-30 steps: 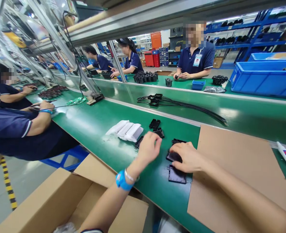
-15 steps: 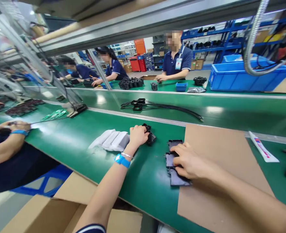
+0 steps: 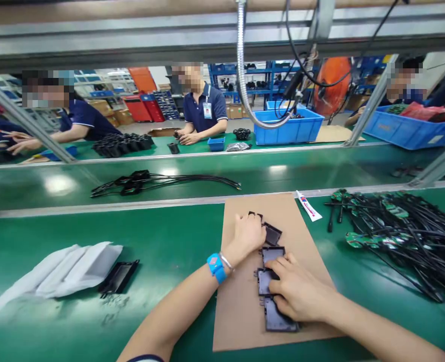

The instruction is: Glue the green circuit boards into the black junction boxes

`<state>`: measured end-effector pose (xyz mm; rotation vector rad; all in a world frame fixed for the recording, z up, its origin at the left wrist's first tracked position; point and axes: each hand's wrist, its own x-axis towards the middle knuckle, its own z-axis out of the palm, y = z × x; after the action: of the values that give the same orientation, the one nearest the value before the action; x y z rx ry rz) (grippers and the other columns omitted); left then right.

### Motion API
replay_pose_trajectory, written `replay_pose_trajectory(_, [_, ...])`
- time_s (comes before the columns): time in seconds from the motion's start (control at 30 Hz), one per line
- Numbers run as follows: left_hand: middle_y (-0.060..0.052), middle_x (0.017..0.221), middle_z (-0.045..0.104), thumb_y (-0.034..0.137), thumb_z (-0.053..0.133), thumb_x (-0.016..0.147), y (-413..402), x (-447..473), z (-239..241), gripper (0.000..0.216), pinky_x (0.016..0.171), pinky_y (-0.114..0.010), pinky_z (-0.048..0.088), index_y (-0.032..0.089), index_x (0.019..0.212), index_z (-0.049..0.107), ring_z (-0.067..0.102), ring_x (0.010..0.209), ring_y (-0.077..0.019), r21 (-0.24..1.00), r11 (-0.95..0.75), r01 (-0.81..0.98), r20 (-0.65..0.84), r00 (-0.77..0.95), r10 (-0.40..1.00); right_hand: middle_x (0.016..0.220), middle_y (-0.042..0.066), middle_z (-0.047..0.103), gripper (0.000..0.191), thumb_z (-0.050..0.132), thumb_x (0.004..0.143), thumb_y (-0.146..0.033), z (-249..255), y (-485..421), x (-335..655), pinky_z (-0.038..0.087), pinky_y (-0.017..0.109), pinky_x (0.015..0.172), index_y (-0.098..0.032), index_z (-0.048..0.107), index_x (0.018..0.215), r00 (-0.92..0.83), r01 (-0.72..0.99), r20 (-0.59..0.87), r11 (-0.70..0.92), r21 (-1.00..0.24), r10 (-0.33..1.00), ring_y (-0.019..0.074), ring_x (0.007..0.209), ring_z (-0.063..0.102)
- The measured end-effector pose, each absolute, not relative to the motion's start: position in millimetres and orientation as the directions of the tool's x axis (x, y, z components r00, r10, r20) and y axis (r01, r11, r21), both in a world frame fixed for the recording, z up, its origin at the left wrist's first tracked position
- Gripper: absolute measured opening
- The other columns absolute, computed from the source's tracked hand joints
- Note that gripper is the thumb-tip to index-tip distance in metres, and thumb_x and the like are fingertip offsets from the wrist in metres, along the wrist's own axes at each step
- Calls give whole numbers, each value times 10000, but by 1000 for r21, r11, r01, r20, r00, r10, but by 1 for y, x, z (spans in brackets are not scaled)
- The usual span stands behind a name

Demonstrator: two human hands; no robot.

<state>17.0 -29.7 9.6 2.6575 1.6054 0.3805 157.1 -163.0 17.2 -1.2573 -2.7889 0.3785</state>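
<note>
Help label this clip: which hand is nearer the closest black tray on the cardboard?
Right. The right hand hides the far right corner of the near tray; the left hand is beyond it, farther up the cardboard.

Bright, fairly even indoor light, apparently from overhead. White glare spots on the green strip [image 3: 282,182] past the near surface [image 3: 169,231], biggest at left. Soft shadow under right hand [image 3: 301,289] on cardboard sheet [image 3: 241,322]. White packets [image 3: 90,266] at near left stretched, smeared at left end. Far shelves [image 3: 224,92] soft. Co-workers' faces [image 3: 186,78] pixelated. Dark cables [image 3: 418,251] at right merge, detail lost.
</note>
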Motion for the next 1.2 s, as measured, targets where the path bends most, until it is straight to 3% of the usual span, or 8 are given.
replay_pose_trajectory(0.2, [-118,916,684,365,362,987,-25,-12,9,399,864,-472,383,142,829,652,615,946,-273,118,-460,880,129,445,886,1241,141,547,139,554,792,-228,18,-147,167,332,483,912,-163,672,827,-696,694,-16,667,-273,718,314,1121,458])
replay_pose_trajectory(0.47, [-88,1173,594,353,574,926,33,15,12,287,906,-453,489,152,1131,591,586,1049,-227,162,-566,808,104,557,824,1266,102,545,137,574,716,-221,7,-140,176,275,554,998,-177,653,819,-657,703,56,637,-316,752,383,1301,318])
replay_pose_trajectory(0.57, [-52,1086,630,354,516,953,29,23,9,220,891,-412,478,180,1024,631,581,1024,-206,237,-630,739,97,628,772,1295,63,529,158,569,690,-201,2,-131,183,281,547,1006,-196,640,832,-641,704,64,619,-348,765,382,1354,257])
replay_pose_trajectory(0.7, [-15,986,655,312,458,947,19,13,2,205,916,-352,427,223,887,633,564,993,-182,323,-659,679,147,652,744,1296,68,525,178,565,718,-226,3,-122,180,327,512,988,-203,642,877,-648,700,82,634,-330,757,328,1322,326])
replay_pose_trajectory(0.83, [-62,892,629,339,442,884,22,4,-8,215,864,-420,425,201,787,575,571,894,-237,379,-646,663,235,606,760,1279,80,541,231,543,797,-325,4,-118,158,420,478,874,-220,652,971,-683,695,86,681,-230,726,300,1230,405])
replay_pose_trajectory(1.0, [-81,853,646,452,427,815,38,4,-21,295,822,-479,441,220,671,539,591,862,-291,442,-645,623,315,566,762,1375,80,481,306,527,841,-385,17,-117,176,430,443,882,-236,648,1080,-691,701,105,698,-142,715,290,1319,318])
replay_pose_trajectory(1.1, [-102,934,653,500,445,799,40,-1,-19,317,849,-474,449,226,698,567,588,940,-308,471,-621,626,359,507,783,1280,78,561,315,583,813,-360,44,-133,246,379,390,970,-218,645,1088,-518,823,180,545,-159,836,230,1261,403])
replay_pose_trajectory(1.2, [-111,962,643,505,504,781,32,7,-3,295,882,-493,428,229,733,595,574,978,-326,480,-617,623,446,432,784,1299,54,561,411,671,727,-297,66,-142,336,312,395,1035,-246,630,1133,19,988,211,14,-154,977,244,1274,389])
